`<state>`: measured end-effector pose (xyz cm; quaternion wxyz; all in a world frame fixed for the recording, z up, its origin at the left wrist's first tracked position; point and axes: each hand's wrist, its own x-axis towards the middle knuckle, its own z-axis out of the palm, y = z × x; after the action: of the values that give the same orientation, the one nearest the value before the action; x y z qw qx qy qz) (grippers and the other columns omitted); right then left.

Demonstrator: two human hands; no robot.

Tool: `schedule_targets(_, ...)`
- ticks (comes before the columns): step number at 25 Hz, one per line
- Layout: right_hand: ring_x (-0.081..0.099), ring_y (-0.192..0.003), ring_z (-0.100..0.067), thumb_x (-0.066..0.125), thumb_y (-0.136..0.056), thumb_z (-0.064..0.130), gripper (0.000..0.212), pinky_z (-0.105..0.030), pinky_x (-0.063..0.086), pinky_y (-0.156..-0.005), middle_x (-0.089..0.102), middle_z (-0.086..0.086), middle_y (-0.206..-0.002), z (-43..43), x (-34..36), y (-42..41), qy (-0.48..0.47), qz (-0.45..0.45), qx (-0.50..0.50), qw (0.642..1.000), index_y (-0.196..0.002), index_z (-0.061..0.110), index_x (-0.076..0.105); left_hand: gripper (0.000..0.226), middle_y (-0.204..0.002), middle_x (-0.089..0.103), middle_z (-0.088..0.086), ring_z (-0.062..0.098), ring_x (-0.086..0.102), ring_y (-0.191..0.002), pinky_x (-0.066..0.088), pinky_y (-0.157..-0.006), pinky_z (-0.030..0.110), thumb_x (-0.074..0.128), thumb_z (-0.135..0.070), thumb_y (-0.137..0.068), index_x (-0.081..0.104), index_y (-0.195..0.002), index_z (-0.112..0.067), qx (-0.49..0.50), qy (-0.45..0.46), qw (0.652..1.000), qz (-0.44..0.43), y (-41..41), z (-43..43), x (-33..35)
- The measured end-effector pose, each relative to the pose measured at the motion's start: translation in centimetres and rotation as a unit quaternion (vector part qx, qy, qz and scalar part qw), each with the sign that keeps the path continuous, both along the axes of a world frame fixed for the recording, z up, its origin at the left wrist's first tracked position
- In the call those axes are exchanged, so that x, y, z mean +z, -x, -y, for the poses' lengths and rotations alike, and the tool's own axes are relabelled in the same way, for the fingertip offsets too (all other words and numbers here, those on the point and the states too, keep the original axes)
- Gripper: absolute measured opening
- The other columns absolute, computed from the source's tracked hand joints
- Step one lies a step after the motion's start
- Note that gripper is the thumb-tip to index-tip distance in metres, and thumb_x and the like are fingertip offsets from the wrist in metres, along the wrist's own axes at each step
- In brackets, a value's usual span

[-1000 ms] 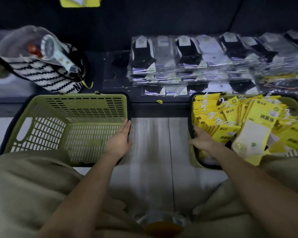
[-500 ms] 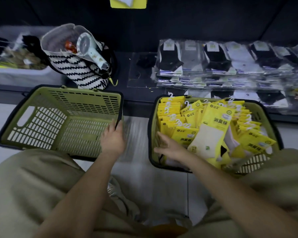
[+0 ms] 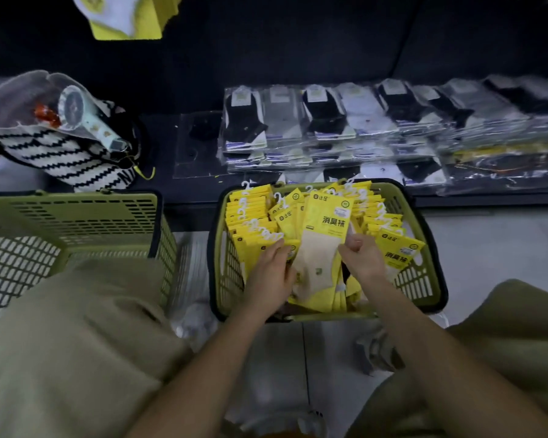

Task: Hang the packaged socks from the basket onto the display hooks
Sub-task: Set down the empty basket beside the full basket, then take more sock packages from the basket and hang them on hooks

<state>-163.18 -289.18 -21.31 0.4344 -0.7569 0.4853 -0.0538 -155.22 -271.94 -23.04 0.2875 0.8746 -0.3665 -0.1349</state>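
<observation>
A green basket [image 3: 424,298] on the floor in front of me is full of yellow packaged socks with white hooks. The top sock pack [image 3: 325,229] shows beige socks under a yellow header. My left hand [image 3: 271,273] reaches into the basket, its fingers lying on the yellow packs at that pack's left edge. My right hand [image 3: 359,259] is curled and pinches the pack's right edge. One yellow pack [image 3: 124,17] hangs at the top left against the dark display wall; its hook is hidden.
An empty green basket [image 3: 76,216] stands to the left, partly behind my knee. A striped bag [image 3: 64,156] holding a small fan sits on the dark low shelf. Flat clear-wrapped sock packs [image 3: 345,121] are stacked along that shelf behind the full basket.
My left hand left the empty basket's rim and moved into the full basket. My right hand shifted from the basket's near left corner to the top pack. The full basket now sits centred before me.
</observation>
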Motion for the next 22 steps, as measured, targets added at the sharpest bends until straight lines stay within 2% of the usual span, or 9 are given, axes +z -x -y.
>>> schedule_targets(1, 0.043, -0.059, -0.017, 0.060, -0.086, 0.018, 0.030, -0.027, 0.030, -0.050, 0.041, 0.001, -0.059, 0.6, -0.1, -0.7, -0.010, 0.001, 0.018, 1.000, -0.064, 0.021, 0.038, 0.048, -0.146, 0.038, 0.007, 0.023, 0.037, -0.133, 0.030, -0.105, 0.026, 0.051, -0.022, -0.093, 0.040, -0.138, -0.010, 0.009, 0.024, 0.999, -0.041, 0.1, 1.3, 0.1)
schedule_targets(3, 0.051, -0.066, -0.012, 0.060, -0.086, 0.017, 0.005, -0.024, 0.034, -0.053, 0.056, 0.003, -0.074, 1.7, -0.4, -2.3, -0.060, 0.027, 0.030, 0.997, -0.085, 0.018, 0.055, 0.053, -0.145, 0.040, 0.009, 0.022, 0.038, -0.133, 0.030, -0.104, 0.024, 0.051, -0.024, -0.094, 0.035, -0.141, -0.007, 0.056, 0.053, 0.987, -0.143, -0.5, 3.7, 0.3)
schedule_targets(6, 0.058, -0.085, -0.014, 0.065, -0.085, 0.019, 0.032, -0.031, 0.047, -0.073, 0.062, 0.004, -0.096, 2.6, -1.8, -3.9, -0.165, 0.088, -0.001, 0.982, -0.114, 0.019, 0.054, 0.055, -0.144, 0.041, 0.009, 0.021, 0.039, -0.131, 0.030, -0.099, 0.022, 0.053, -0.023, -0.093, 0.033, -0.143, -0.008, 0.075, 0.021, 0.980, -0.185, -2.2, 5.9, -0.4)
schedule_targets(8, 0.061, -0.090, -0.018, 0.070, -0.081, 0.019, 0.035, -0.038, 0.051, -0.082, 0.064, 0.003, -0.098, 3.1, -2.7, -4.4, -0.197, 0.100, -0.026, 0.975, -0.113, 0.020, 0.054, 0.054, -0.141, 0.043, 0.009, 0.023, 0.041, -0.129, 0.032, -0.099, 0.023, 0.053, -0.017, -0.091, 0.034, -0.142, -0.011, 0.033, -0.030, 0.992, -0.115, -3.0, 6.2, -1.2)
schedule_targets(10, 0.061, -0.086, -0.015, 0.073, -0.079, 0.018, 0.030, -0.035, 0.050, -0.078, 0.064, 0.006, -0.093, 3.5, -3.3, -4.9, -0.216, 0.095, -0.032, 0.971, -0.105, 0.020, 0.058, 0.053, -0.139, 0.045, 0.008, 0.023, 0.043, -0.127, 0.037, -0.100, 0.031, 0.054, -0.018, -0.090, 0.037, -0.140, -0.014, 0.023, -0.047, 0.995, -0.081, -3.6, 6.1, -1.9)
schedule_targets(13, 0.058, -0.083, -0.012, 0.074, -0.079, 0.019, 0.023, -0.029, 0.045, -0.072, 0.062, 0.005, -0.093, 4.0, -3.4, -5.0, -0.207, 0.081, -0.003, 0.975, -0.097, 0.021, 0.059, 0.042, -0.126, 0.055, 0.002, 0.020, 0.053, -0.117, 0.046, -0.091, 0.033, 0.056, -0.027, -0.090, 0.047, -0.130, -0.018, 0.086, 0.014, 0.987, -0.132, -3.9, 6.9, -1.7)
schedule_targets(17, 0.062, -0.091, -0.011, 0.070, -0.083, 0.016, 0.035, -0.029, 0.051, -0.076, 0.064, 0.002, -0.109, 5.6, -1.9, -3.5, -0.232, 0.132, -0.048, 0.963, -0.116, 0.016, 0.058, 0.042, -0.129, 0.055, 0.008, 0.023, 0.057, -0.111, 0.053, -0.083, 0.034, 0.054, -0.011, -0.089, 0.046, -0.131, -0.008, 0.173, 0.002, 0.934, -0.312, -6.5, 9.1, 0.5)
schedule_targets(20, 0.065, -0.094, -0.016, 0.067, -0.084, 0.012, 0.028, -0.038, 0.054, -0.083, 0.067, -0.003, -0.111, 7.8, -0.1, -2.2, -0.243, 0.166, -0.061, 0.954, -0.110, 0.018, 0.059, 0.022, -0.106, 0.064, 0.009, 0.013, 0.065, -0.076, 0.049, -0.045, 0.018, 0.052, -0.004, -0.090, 0.056, -0.112, -0.006, 0.299, 0.165, 0.848, -0.406, -8.6, 8.3, 2.6)
schedule_targets(22, 0.063, -0.101, -0.022, 0.065, -0.085, 0.009, 0.025, -0.043, 0.050, -0.091, 0.068, -0.002, -0.109, 8.9, 1.0, -1.9, -0.243, 0.188, -0.039, 0.951, -0.109, 0.017, 0.061, 0.021, -0.101, 0.065, 0.009, 0.011, 0.064, -0.070, 0.046, -0.043, 0.016, 0.054, -0.006, -0.091, 0.056, -0.111, -0.007, 0.331, 0.205, 0.830, -0.399, -9.0, 7.2, 3.7)
